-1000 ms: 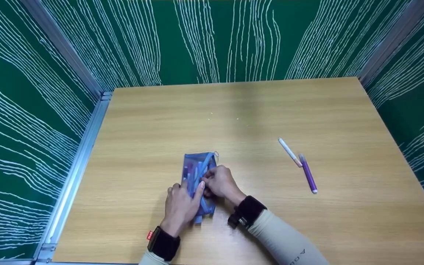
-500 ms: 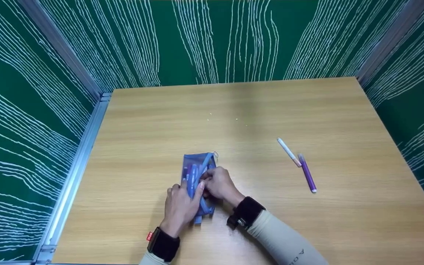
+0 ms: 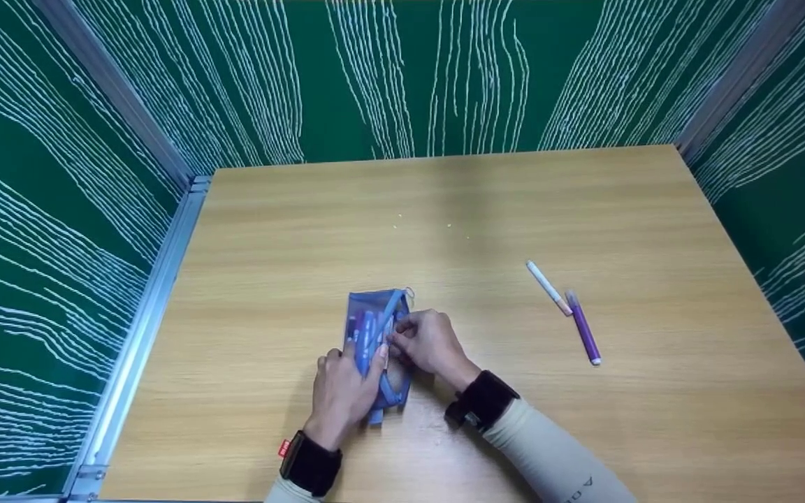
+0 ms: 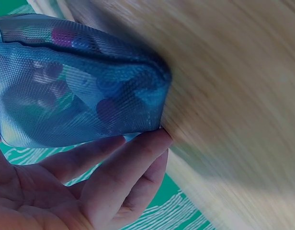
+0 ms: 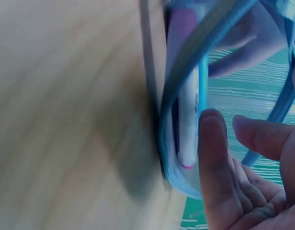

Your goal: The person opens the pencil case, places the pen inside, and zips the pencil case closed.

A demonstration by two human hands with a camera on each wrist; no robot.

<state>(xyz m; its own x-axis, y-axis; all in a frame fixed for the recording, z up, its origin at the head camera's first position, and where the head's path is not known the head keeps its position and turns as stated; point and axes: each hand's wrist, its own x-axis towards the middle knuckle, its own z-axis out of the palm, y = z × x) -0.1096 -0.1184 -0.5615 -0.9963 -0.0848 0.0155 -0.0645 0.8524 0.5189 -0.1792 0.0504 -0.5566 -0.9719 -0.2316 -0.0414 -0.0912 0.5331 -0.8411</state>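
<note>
As I look across the wooden table from the left, first there is the left hand, gripping the near part of a blue mesh pouch, its thumb lying by the unzipped mouth. The pouch lies on the table, with several pens showing through the mesh. At its right side is the right hand; the right wrist view shows thumb and forefinger a little apart at the mouth, pinching nothing that I can see, near a white pen lying inside. Farther right, a pale pen and a purple pen lie end by end, touching or nearly so. I'd judge the step in hand to be settling pens in the pouch; the next move calls for a steady left grip and the mouth held wide.
</note>
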